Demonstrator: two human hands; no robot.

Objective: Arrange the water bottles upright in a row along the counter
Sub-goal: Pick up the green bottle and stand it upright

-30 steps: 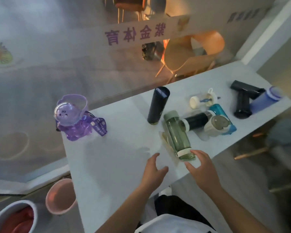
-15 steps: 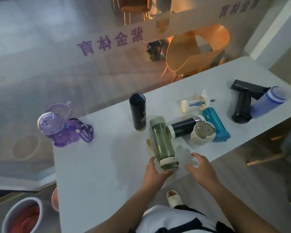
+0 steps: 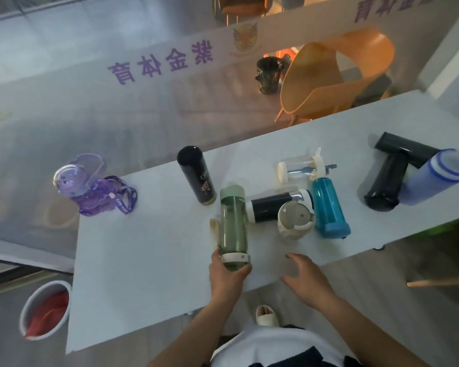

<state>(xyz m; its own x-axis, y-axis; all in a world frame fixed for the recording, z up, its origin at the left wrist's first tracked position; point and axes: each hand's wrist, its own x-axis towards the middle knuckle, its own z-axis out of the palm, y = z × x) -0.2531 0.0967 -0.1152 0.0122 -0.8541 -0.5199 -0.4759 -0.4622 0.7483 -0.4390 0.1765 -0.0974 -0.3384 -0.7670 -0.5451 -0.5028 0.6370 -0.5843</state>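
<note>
A green see-through bottle (image 3: 233, 223) lies on the white counter (image 3: 143, 260), its pale green cap pointing away from me. My left hand (image 3: 227, 276) is wrapped around its near end. My right hand (image 3: 306, 278) hovers open just right of it, fingers spread, holding nothing. A purple bottle (image 3: 89, 188) and a tall black bottle (image 3: 195, 174) stand upright near the back edge. Lying down are a black-and-white bottle (image 3: 273, 206), a cream bottle (image 3: 294, 221), a teal bottle (image 3: 329, 207), a small clear bottle (image 3: 300, 169), two dark bottles (image 3: 387, 181) and a blue-violet one (image 3: 435, 178).
A glass wall with purple lettering (image 3: 159, 64) runs behind the counter. An orange chair (image 3: 337, 75) stands beyond it. A white bucket (image 3: 47, 311) with something red inside sits on the floor at the counter's left end. My foot (image 3: 266, 315) shows below the front edge.
My left hand has moved right and closed around the green bottle's near end. My right hand has stayed open beside it. The view has shifted leftward and closer.
</note>
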